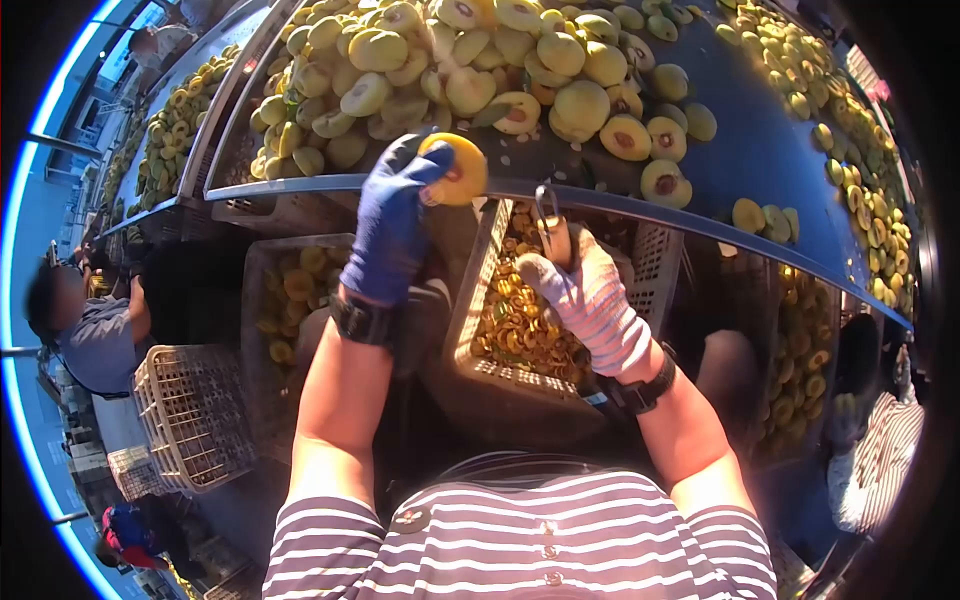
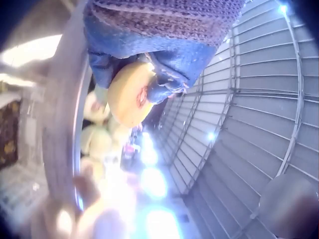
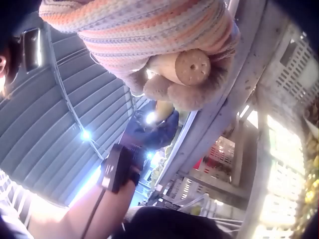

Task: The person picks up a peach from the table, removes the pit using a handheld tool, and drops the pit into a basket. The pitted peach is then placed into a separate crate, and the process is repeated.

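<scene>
Over a crate (image 1: 481,275) of yellow scraps (image 1: 520,330), the right hand (image 1: 600,305), in a striped knit glove, curls its fingers round a wooden-handled, loop-ended tool (image 1: 556,240). The blue-gloved left hand (image 1: 388,230) pinches a yellow fruit half (image 1: 462,170) at the near edge of a metal table (image 1: 740,165), and beyond it paler fruit halves (image 1: 467,90) lie heaped on the table.

The wide head view looks forward and down over a dark, white-striped cloth shirt (image 1: 520,540). Both wrist views, much closer in, slant upward toward a grey, ribbed metal roof (image 2: 259,124). All three share the blue-gloved left hand (image 1: 390,225).
</scene>
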